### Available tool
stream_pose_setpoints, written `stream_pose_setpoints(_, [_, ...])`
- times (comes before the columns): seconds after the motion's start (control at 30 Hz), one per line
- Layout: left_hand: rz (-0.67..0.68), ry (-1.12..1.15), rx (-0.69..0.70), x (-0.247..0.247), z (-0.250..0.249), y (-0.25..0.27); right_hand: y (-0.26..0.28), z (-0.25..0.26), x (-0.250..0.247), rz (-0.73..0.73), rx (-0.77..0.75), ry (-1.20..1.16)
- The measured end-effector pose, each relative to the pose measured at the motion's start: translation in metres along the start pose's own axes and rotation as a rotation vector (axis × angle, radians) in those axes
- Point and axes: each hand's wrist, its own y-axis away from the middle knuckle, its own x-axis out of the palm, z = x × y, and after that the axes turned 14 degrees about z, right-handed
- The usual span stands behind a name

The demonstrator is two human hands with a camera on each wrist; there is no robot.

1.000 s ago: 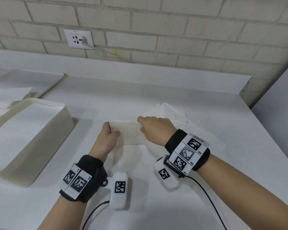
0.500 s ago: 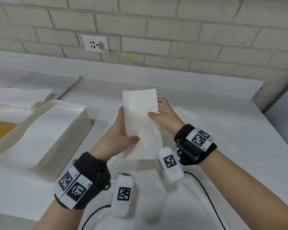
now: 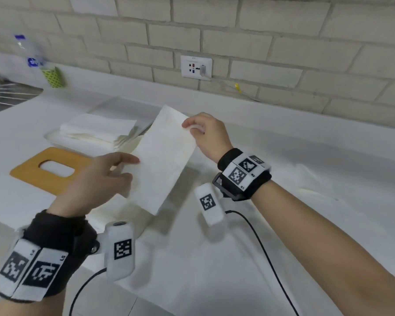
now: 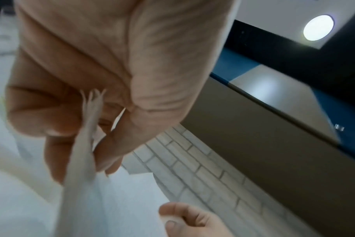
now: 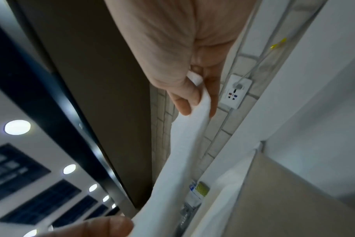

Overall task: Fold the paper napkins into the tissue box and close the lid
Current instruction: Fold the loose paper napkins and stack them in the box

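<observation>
Because the wooden lid lies off at nine o'clock, we judge the box still open; our left hand pinches the folded napkin low, our right hand pinches its two o'clock corner, keeping it taut above the worktop.

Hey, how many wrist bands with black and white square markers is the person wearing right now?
2. One wrist band is on the left arm at the lower left; the other wrist band is on the right arm, right of the held napkin.

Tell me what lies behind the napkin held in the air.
Behind the held napkin, the napkin stack shows on its left. The tissue box is hidden, except perhaps a sliver.
</observation>
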Motion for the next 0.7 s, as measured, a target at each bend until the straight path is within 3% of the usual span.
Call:
stream_pose_setpoints(0.17, [-0.102,-0.171,-0.167,-0.019,0.031,-0.01,-0.03,0.007,0.041,0.204,0.064,0.143])
stream_pose_setpoints(0.37, [0.067,-0.316,-0.29,-0.016,0.045,-0.015,-0.042,-0.003,0.065,0.542,0.283,0.404])
stream_pose_setpoints(0.5, [0.128,-0.528,-0.268,-0.011,0.046,-0.021,-0.046,-0.002,0.073,0.565,0.342,0.472])
stream_pose_setpoints(0.7, [0.166,-0.601,-0.273,-0.015,0.042,-0.023,-0.046,-0.004,0.084,0.494,0.333,0.568])
